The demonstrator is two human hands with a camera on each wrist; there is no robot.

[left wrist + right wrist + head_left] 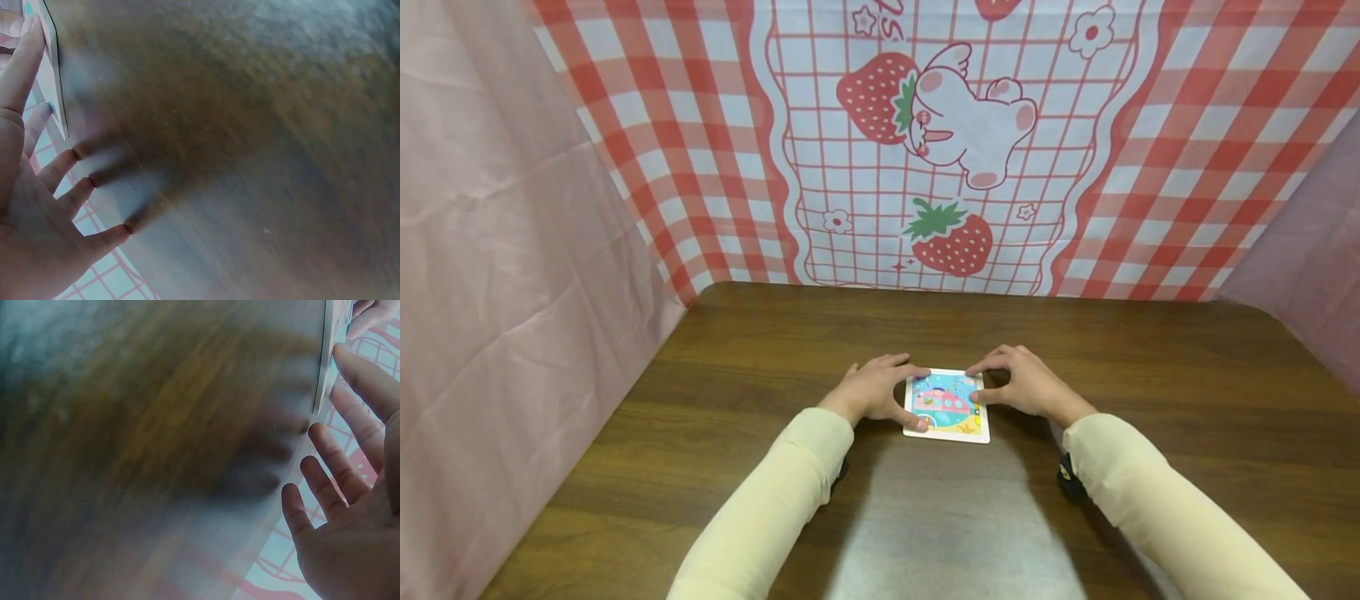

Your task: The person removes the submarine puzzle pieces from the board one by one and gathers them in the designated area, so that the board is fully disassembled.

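Note:
A square picture board with a white border lies flat on the wooden table. Its picture shows a pink submarine in blue water. My left hand is at its left side, with thumb and index fingertip resting on the border, apart from each other. From the right, my right hand touches the board's upper right part with thumb and index finger. In the left wrist view the other fingers are spread, tips down at the table. The right wrist view shows similarly extended fingers beside the board's thick edge.
The brown wooden table has rounded far corners. Behind it hangs a red-and-white checked cloth with strawberries and a white cartoon animal. Pale pink curtains hang at both sides. Dark bands show at the wrists under cream sleeves.

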